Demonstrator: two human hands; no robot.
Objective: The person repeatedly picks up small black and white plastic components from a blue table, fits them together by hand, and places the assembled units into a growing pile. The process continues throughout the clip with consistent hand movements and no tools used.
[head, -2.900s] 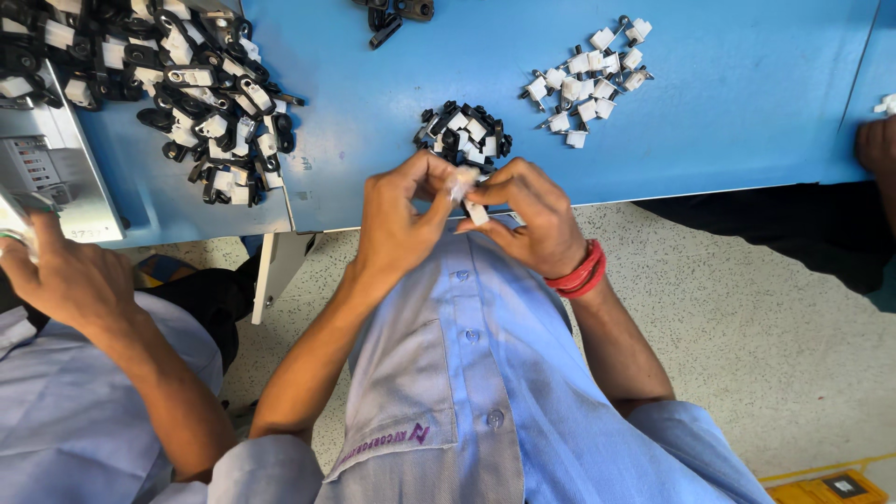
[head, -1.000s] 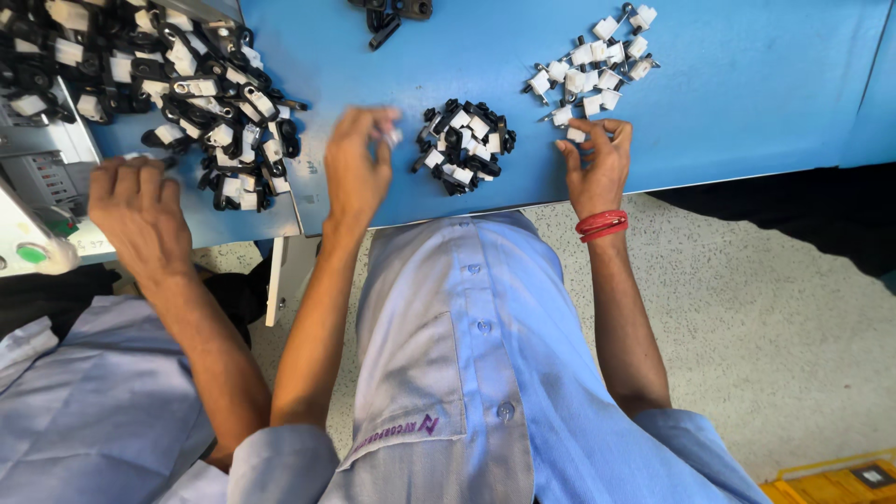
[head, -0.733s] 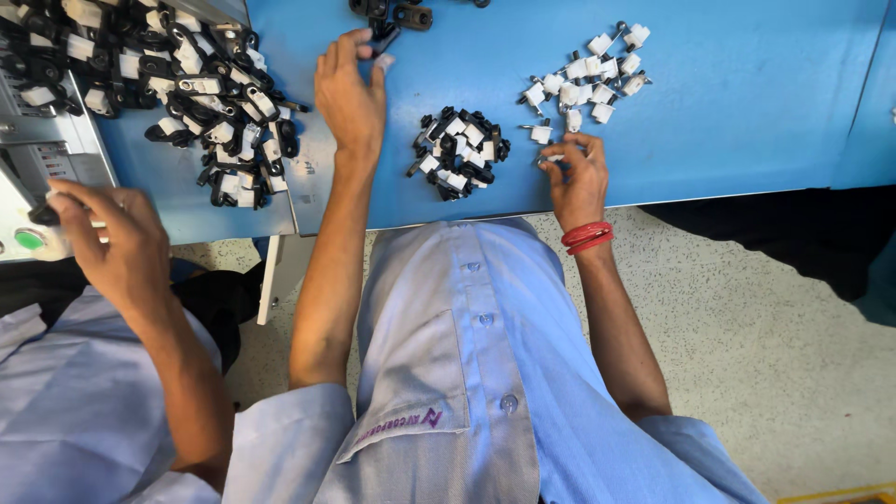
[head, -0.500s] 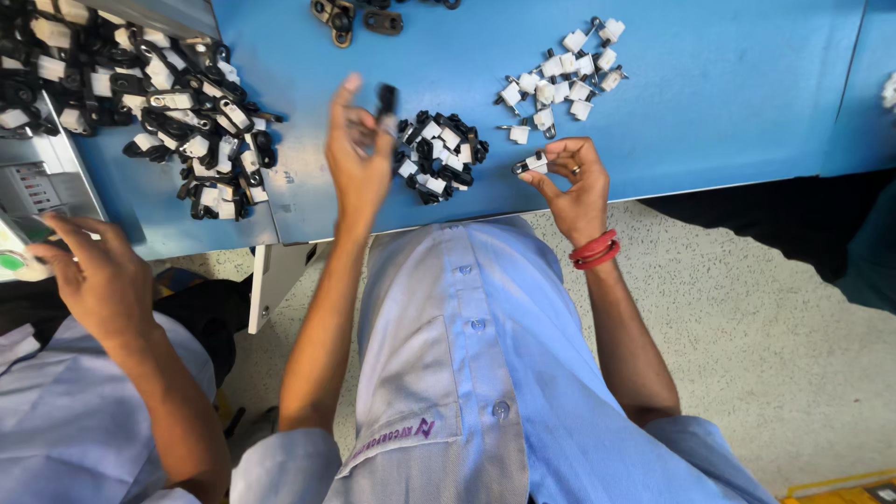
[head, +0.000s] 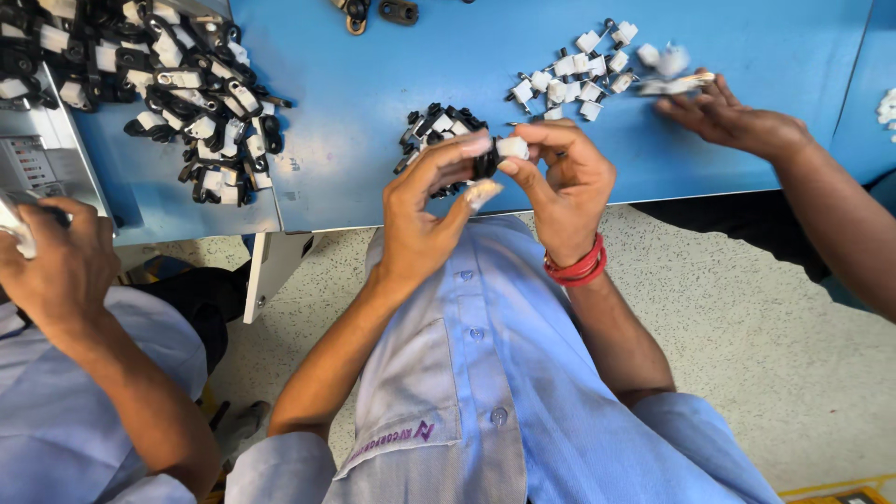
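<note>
Left hand [head: 425, 219]: raised over the lap, just short of the blue surface [head: 747, 140]; thumb and forefinger form a narrow grip on a small black part [head: 484, 166].
Right hand [head: 565, 182]: facing the left, fingertips pinched on a small white clip [head: 511, 147]; red bands [head: 579, 268] on that wrist.
Where the pieces sit: white clip directly above the black part, the two touching between both grips; whether they are seated or only abutted cannot be told, as the fingers cover the joint.
Beyond the grips: a small heap of black-and-white assembled pieces [head: 439, 126] lies just behind the hands on the surface; a scatter of loose white clips [head: 574, 79] lies up and right of the right grip.
Far from the grips: a large pile of black-and-white parts [head: 168, 84] well to the left; two dark metal pieces [head: 373, 11] at the far edge.
Other people: a hand [head: 723, 117] at right rests near the white clips; another hand [head: 61, 266] at lower left holds something pale, unclear.
Judgement on method: keep fingertip pressure light, line the clip square over the black part before pressing, and hold the pair over the lap or surface so a slip is recoverable.
Risk: small smooth pieces may twist or spring out if squeezed off-axis.
</note>
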